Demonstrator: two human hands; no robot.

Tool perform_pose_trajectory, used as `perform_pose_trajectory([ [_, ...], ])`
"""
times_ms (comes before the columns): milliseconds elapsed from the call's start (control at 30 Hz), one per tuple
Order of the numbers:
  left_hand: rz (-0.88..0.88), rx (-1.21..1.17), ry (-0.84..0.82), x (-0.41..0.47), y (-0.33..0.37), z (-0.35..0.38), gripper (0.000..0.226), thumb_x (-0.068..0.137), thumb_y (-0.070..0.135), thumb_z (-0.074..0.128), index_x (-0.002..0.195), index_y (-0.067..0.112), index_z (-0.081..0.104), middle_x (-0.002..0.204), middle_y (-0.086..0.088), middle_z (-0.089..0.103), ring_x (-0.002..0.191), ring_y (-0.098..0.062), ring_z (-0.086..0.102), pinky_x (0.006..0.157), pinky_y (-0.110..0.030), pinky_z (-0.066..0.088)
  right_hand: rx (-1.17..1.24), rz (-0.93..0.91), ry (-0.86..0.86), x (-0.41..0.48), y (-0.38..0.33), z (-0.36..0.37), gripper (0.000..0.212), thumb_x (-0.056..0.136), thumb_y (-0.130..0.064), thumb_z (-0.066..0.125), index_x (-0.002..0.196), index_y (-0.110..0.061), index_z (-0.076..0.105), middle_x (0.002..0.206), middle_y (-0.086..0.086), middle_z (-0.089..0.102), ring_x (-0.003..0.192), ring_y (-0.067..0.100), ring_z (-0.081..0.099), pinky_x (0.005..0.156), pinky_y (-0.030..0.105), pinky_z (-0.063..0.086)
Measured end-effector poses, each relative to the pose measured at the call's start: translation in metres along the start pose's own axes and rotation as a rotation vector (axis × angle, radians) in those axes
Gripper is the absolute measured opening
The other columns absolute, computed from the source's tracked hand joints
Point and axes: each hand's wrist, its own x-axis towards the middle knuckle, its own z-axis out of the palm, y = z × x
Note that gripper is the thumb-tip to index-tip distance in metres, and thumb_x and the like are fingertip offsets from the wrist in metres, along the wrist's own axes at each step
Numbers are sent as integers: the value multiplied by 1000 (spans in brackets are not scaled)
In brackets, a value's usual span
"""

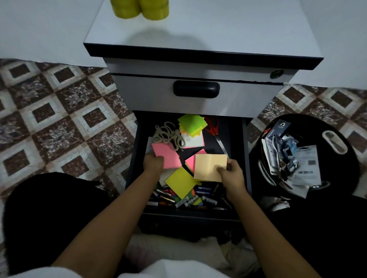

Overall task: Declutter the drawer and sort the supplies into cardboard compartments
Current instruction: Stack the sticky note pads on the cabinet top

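The open dark drawer (246, 161) of a grey cabinet holds a jumble of supplies. My left hand (153, 163) grips a pink sticky-note pad (167, 155) at its near left corner. My right hand (231, 173) pinches a pale orange pad (208, 165) by its lower right corner. A yellow pad (180, 183) lies between my hands. At the back sit a green pad stack (192, 124), grey scissors (168, 135) and red-handled scissors (213, 127). Pens and batteries (182, 198) crowd the front.
A black bin (344, 165) with paper and packaging scraps stands to the right of the drawer. Yellow tape rolls (139, 4) sit on the cabinet top (224, 26). The shut upper drawer's handle (195, 89) overhangs the back. Patterned floor tiles (54, 124) spread to the left.
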Motion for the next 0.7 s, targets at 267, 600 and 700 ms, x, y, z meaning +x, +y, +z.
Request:
perform_pose_trajectory([
  [267, 265, 229, -213, -48, 28, -42, 19, 94, 5, 45, 97, 8, 63, 100, -14, 54, 81, -24, 50, 68, -30, 37, -52, -220, -235, -15, -46, -1, 25, 93, 3, 43, 113, -9, 53, 92, -1, 57, 78, 8, 54, 60, 13, 44],
  [600, 139, -135, -503, -90, 81, -27, 29, 93, 6, 29, 83, 12, 56, 74, -7, 56, 66, -19, 53, 63, -28, 42, -92, -287, -277, -30, -74, 7, 34, 92, -6, 45, 125, -10, 51, 108, 8, 62, 97, 26, 59, 87, 43, 49],
  [700, 159, -262, -507, -101, 95, -19, 28, 94, 15, 30, 77, 12, 53, 64, -3, 60, 59, -18, 57, 60, -28, 42, -59, -305, -316, -36, -80, 1, 32, 93, -2, 45, 124, -7, 52, 107, 9, 61, 95, 23, 58, 87, 40, 49],
])
